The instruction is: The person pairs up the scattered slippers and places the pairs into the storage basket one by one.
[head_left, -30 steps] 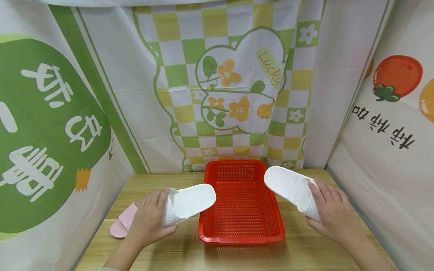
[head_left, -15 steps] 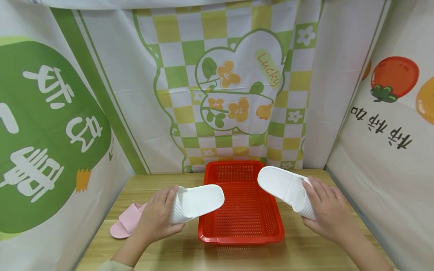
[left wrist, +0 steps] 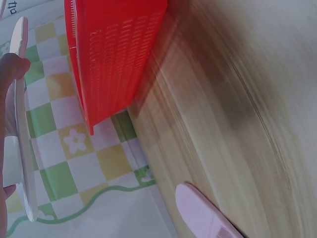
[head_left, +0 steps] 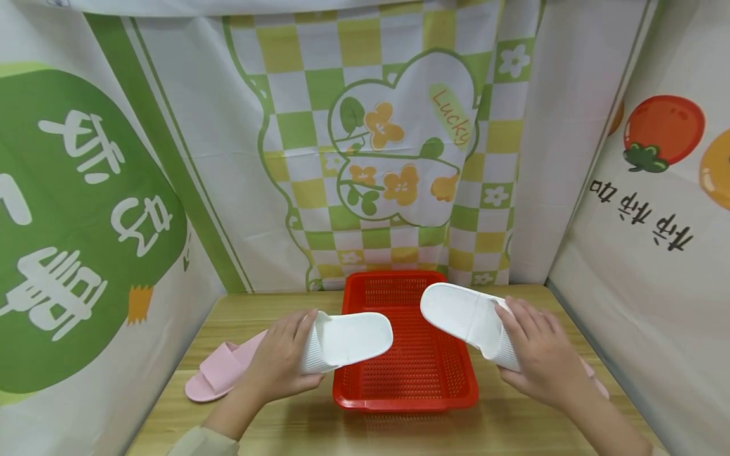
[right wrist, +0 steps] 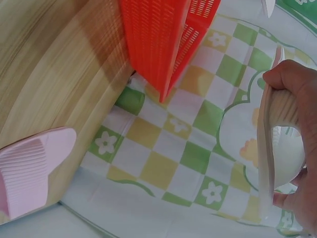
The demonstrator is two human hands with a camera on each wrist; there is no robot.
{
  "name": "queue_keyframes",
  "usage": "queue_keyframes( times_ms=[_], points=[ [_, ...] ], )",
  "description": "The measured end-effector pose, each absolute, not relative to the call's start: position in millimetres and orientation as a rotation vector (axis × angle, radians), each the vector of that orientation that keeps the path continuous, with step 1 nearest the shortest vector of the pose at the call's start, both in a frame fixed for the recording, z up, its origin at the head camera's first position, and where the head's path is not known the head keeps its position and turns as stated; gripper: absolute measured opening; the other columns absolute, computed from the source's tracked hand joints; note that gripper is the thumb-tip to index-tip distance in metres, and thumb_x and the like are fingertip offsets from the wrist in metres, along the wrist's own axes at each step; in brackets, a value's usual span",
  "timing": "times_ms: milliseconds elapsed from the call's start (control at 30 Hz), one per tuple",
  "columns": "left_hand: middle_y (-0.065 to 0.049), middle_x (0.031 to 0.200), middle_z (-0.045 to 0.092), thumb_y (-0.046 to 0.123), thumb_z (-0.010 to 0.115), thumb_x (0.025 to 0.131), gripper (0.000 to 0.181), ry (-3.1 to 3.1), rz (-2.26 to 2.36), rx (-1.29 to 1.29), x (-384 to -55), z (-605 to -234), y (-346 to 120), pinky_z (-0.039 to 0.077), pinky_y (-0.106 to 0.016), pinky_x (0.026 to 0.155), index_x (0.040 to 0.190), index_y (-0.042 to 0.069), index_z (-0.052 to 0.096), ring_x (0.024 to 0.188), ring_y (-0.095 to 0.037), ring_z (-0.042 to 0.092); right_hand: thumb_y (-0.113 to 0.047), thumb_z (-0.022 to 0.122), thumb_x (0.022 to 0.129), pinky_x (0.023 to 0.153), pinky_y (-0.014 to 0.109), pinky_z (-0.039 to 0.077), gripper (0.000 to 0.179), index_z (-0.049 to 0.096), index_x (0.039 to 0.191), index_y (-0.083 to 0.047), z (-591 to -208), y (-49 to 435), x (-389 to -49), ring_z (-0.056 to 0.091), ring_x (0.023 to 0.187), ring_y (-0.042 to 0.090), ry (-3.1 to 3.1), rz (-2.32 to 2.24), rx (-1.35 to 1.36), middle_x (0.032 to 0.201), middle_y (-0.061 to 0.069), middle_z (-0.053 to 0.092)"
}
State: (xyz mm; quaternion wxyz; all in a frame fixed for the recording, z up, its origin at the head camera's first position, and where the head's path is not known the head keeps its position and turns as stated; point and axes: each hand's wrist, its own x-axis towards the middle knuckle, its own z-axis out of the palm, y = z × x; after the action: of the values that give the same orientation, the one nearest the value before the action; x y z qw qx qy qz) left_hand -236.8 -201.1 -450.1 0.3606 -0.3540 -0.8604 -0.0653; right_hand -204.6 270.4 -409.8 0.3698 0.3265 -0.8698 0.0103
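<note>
My left hand (head_left: pixel 288 358) grips a white slipper (head_left: pixel 359 339) by its ribbed strap, the sole's bare end pointing right over the left part of a red plastic basket (head_left: pixel 407 404). On the other side, my right hand (head_left: pixel 542 351) holds a second white slipper (head_left: pixel 453 310) the same way, its bare end pointing left above the basket's right side. Both slippers are in the air, their ends a short gap apart. In the right wrist view the thumb (right wrist: pixel 285 77) presses the slipper's edge. The left wrist view shows its slipper (left wrist: pixel 22 124) edge-on.
A pink slipper (head_left: pixel 213 373) lies on the wooden table (head_left: pixel 296 424) at the left, partly behind my left forearm. Another pink slipper (right wrist: pixel 29 163) lies on the table at the right, mostly hidden by my right hand in the head view. Printed cloth (head_left: pixel 393 240) hangs around the table.
Both hands have moved inward with their white slippers, the left one rightward and the right one leftward, so the slippers are closer together above the basket. More of both pink slippers shows.
</note>
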Motion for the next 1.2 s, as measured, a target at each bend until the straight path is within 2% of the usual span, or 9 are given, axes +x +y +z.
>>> queue_keyframes(
  times_ms=[633,1200],
  points=[
    [-0.02,0.126,0.05,0.055,0.079,0.054,0.112,-2.223,-0.174,-1.018,-245,-447,-180,0.042,-0.048,0.098,0.14,-0.005,0.04,0.112,-0.035,0.051,-0.037,0.08,0.052,0.089,0.063,0.041,0.102,0.043,0.139,0.003,-408,251,-203,0.049,0.118,0.043,-2.254,0.027,0.903,0.135,0.026,0.048],
    [-0.018,0.127,0.051,0.052,0.078,0.055,0.112,-2.209,-0.165,-1.116,-250,-444,-167,0.044,-0.047,0.097,0.142,-0.004,0.037,0.113,-0.032,0.051,-0.041,0.082,0.057,0.094,0.059,0.041,0.102,0.041,0.141,0.0,-411,235,-203,0.047,0.124,0.038,-2.298,0.075,1.029,0.142,0.02,0.044]
  ],
)
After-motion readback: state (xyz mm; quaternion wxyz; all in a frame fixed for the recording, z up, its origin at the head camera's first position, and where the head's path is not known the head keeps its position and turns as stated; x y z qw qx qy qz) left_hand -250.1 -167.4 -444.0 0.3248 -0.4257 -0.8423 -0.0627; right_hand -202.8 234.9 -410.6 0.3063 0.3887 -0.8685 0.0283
